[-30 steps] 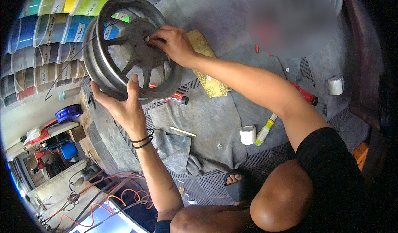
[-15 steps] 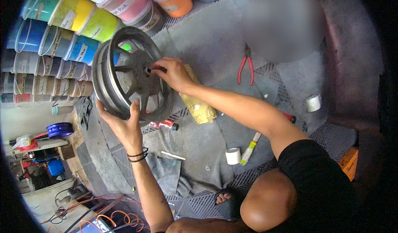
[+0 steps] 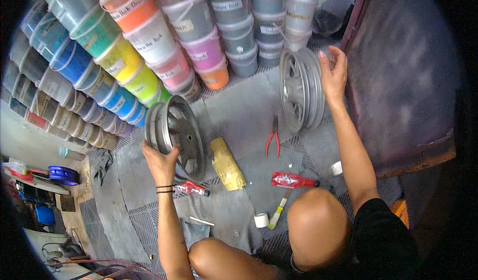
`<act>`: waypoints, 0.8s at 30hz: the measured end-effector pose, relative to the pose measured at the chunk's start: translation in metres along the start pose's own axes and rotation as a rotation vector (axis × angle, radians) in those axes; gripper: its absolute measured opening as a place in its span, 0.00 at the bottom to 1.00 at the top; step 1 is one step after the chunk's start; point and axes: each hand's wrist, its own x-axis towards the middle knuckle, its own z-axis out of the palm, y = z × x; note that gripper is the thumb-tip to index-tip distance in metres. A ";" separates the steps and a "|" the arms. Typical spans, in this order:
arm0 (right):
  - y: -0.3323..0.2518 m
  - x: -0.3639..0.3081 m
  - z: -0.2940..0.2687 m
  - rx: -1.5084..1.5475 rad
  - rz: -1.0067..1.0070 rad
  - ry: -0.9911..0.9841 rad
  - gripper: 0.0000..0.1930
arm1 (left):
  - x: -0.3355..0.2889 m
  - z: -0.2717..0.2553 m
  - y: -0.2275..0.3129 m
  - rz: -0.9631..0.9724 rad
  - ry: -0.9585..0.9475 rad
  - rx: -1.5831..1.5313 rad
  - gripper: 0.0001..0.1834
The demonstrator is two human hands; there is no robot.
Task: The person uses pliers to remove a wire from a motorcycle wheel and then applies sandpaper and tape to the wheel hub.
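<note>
My left hand [image 3: 162, 161] grips the lower left edge of a grey spoked wheel rim [image 3: 196, 163], which stands upright on the mat. Further right and farther off, a second grey wheel rim [image 3: 312, 98] also stands upright. My right hand [image 3: 334, 75] is beside that rim's right edge, its fingers curved and apart; whether they touch the metal is hard to tell. Red-handled pliers [image 3: 272, 139] lie between the two rims. Next to the left rim are a crumpled yellow-brown paper [image 3: 228, 168] and a red bottle [image 3: 193, 188] with a dark cap.
Stacked tubs of coloured powder [image 3: 159, 48] line the back and left. Nearer me lie another red bottle [image 3: 294, 180], a white tape roll [image 3: 261, 220] and a brush [image 3: 279, 212] with a green-and-white handle. A second white roll [image 3: 337, 168] is by my right forearm. A dark panel [image 3: 403, 80] stands at right.
My right hand has left the left rim's hub and moved right to the second rim. My left hand still holds the first rim. The view has shifted, showing more tubs and the second rim.
</note>
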 end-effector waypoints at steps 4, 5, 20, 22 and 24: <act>0.072 0.027 0.012 -0.016 0.534 -0.258 0.39 | 0.000 -0.007 0.015 -0.046 -0.016 -0.011 0.57; 0.082 0.021 0.018 0.020 0.622 -0.334 0.42 | -0.003 -0.007 0.016 -0.058 -0.010 -0.002 0.57; 0.055 -0.041 -0.022 -0.069 0.613 -0.454 0.26 | 0.014 -0.005 0.021 -0.219 -0.049 0.080 0.51; 0.050 -0.051 -0.027 -0.061 0.595 -0.425 0.26 | 0.017 -0.005 0.015 -0.229 -0.041 0.098 0.49; 0.041 -0.062 -0.025 -0.106 0.616 -0.428 0.27 | 0.031 -0.019 0.015 -0.281 -0.159 0.125 0.49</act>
